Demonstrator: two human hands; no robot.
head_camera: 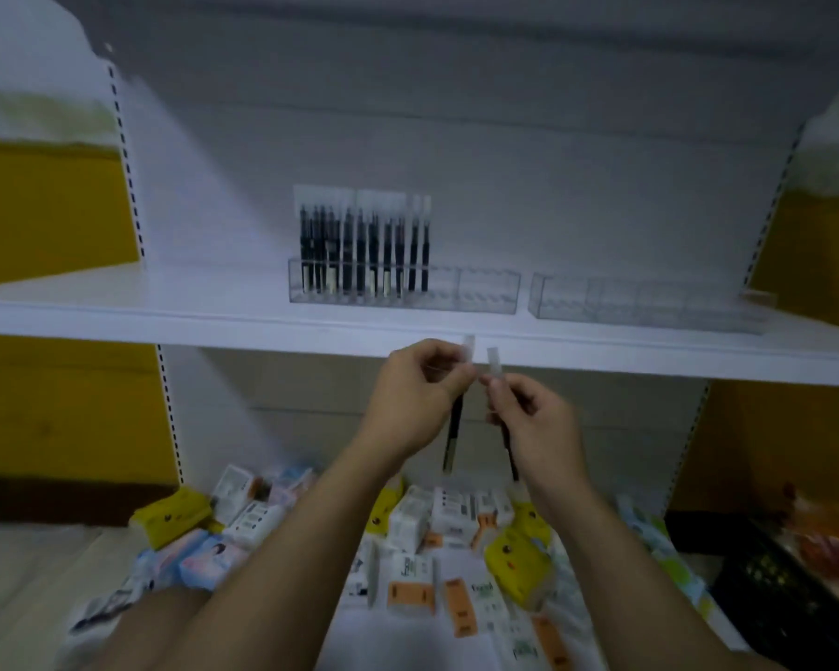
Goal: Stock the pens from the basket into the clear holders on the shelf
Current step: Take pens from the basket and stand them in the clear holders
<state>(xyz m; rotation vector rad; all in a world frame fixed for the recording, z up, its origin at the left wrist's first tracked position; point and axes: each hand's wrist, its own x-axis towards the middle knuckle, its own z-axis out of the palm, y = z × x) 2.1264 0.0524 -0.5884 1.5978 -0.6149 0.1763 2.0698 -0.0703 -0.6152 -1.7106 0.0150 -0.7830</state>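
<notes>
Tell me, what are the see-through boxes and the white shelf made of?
The clear holders look like hard plastic, probably acrylic: they are glossy, and you can see the pens and the shelf right through their walls. The shelf looks like painted metal, smooth and white, with a thin front edge, but the blur leaves that open.

Dim, bluish light over everything. A white shelf (117, 307) runs clean across, with a white back panel (456, 138) behind it. There's a perforated upright (128, 162) at its left edge and another at the right. Yellow wall (44, 210) shows past both sides, a dark skirting band (59, 496) sits low on the left, and below it is pale floor (15, 583).
</notes>
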